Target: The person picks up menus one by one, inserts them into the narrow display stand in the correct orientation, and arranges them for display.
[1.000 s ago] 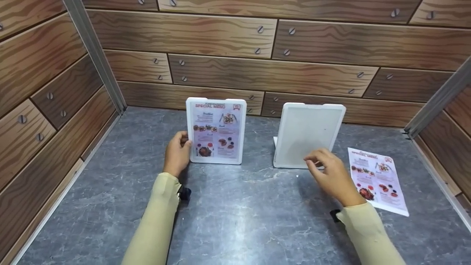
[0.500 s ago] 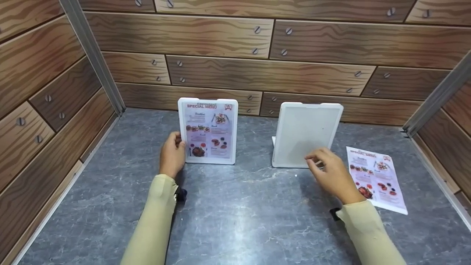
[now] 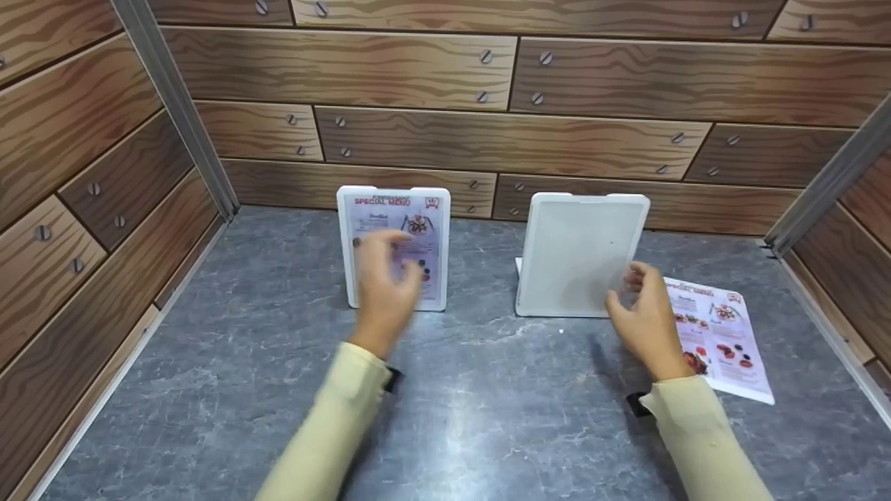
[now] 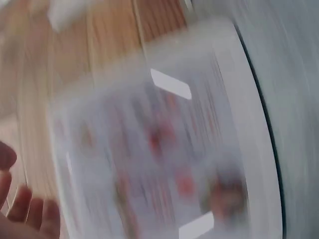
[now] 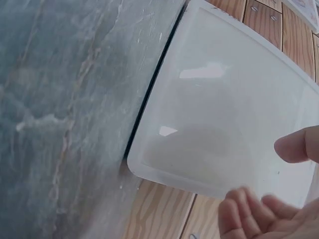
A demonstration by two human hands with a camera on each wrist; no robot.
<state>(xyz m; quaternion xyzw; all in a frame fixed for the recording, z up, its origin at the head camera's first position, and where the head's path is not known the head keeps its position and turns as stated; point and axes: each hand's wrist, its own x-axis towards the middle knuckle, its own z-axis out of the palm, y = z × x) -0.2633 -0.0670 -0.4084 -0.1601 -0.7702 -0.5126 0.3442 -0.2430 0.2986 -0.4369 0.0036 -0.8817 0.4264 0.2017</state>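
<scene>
- My left hand (image 3: 386, 292) is in front of the white plastic stand-up frame with a purple and red food menu in it (image 3: 428, 243). My thumb and fingers are bent with a wide gap between them, and I hold nothing there. The hand is blurry.
- My right hand (image 3: 644, 313) is by the low right corner of the white plastic stand-up frame with a blank front (image 3: 581, 257). The fingers are loosely bent, with a gap to the thumb, and they don't hold the frame. I can't tell if they touch it.
- Both frames stand on the grey marbled surface (image 3: 473, 431), side by side with a gap between. I think they face me so I can see the fronts and get to them easily.
- A little white foot (image 3: 519, 264) pokes out behind the blank frame. I guess it helps the frame stand up without me holding it.
- The loose purple and red paper menu (image 3: 731, 348) lies flat, face up, to the right of the blank frame. It looks close enough for my right hand.
- My left hand hides part of the framed menu. My right hand and tan sleeve (image 3: 703, 431) hide the left side of the loose one.
- Behind it all is a brown wood-look wall (image 3: 418, 76). A grey metal post (image 3: 170, 104) stands in the left corner.
</scene>
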